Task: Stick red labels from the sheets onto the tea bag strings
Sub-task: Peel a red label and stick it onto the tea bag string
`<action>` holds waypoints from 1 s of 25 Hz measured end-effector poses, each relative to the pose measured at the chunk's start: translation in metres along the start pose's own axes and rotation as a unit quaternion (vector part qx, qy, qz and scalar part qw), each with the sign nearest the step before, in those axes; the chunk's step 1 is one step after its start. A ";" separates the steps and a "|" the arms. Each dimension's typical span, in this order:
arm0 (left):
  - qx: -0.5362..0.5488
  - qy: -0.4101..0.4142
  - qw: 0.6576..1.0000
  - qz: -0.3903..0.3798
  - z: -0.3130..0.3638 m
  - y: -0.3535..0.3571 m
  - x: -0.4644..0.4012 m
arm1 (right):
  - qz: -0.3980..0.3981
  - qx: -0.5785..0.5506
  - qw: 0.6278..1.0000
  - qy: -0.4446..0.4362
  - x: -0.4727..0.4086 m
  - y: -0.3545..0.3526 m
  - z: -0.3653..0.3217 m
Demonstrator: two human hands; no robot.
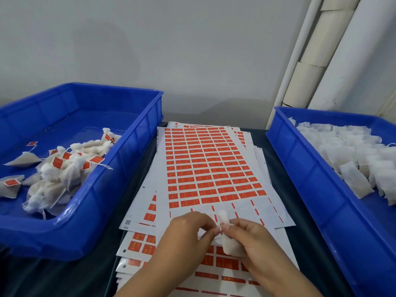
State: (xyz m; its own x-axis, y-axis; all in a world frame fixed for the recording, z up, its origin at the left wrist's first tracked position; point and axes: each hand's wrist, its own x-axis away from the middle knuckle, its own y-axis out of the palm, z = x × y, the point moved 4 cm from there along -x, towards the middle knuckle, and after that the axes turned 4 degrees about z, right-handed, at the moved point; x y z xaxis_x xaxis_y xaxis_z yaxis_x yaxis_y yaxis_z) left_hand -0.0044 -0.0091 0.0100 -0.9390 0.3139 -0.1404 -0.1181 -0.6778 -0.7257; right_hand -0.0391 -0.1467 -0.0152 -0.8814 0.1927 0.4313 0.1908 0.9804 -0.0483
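Behind everything I see a plain grey wall (150,50), and some white pipes (334,50) lean up in the right corner. Down below is a dark bench (64,279) with two blue trays on it.

On the left, the blue tray (120,179) holds a small pile of tea bags with red labels (64,166) already stuck on their strings. On the right, the other blue tray (300,163) is full of plain white tea bags (351,155) with no labels that I can see.

Between the trays lies a messy stack of label sheets (210,163). The top sheet has lots of little red labels in rows. Its near rows are mostly bare and white, with only thin red strips left. More sheets stick out under it, close to me.

Both hands are low in the middle, over the near end of the sheets. My right hand (255,243) has its grip closed around one tea bag (230,245), and the white top of the bag pokes up above the fingers. My left hand (188,234) has its grip pinched on the thin white string (219,227) of that bag, right beside the right hand. The fingertips of the two hands almost touch. I cannot tell if a label is on this string.
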 end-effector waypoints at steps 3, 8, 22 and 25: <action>-0.027 0.000 1.000 0.007 -0.004 -0.009 0.000 | -0.015 -0.036 0.999 0.018 0.001 -0.007 0.001; -0.115 0.045 0.989 0.076 -0.001 -0.028 -0.015 | -0.069 0.026 0.997 0.002 0.005 -0.016 -0.004; -0.088 0.036 0.995 0.011 0.055 0.042 -0.096 | 0.183 -0.108 0.973 -0.092 -0.021 -0.087 -0.040; -0.162 0.002 0.983 -0.081 0.052 0.093 -0.103 | 0.301 -0.027 0.951 -0.068 -0.046 -0.114 -0.044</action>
State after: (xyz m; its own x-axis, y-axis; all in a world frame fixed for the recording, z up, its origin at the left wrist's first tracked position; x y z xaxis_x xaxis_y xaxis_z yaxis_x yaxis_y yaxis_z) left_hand 0.0650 -0.1392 -0.0086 -0.9149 0.4037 -0.0076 -0.1564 -0.3717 -0.9151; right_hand -0.0010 -0.2688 0.0101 -0.6520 0.7259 0.2190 0.6975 0.6875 -0.2020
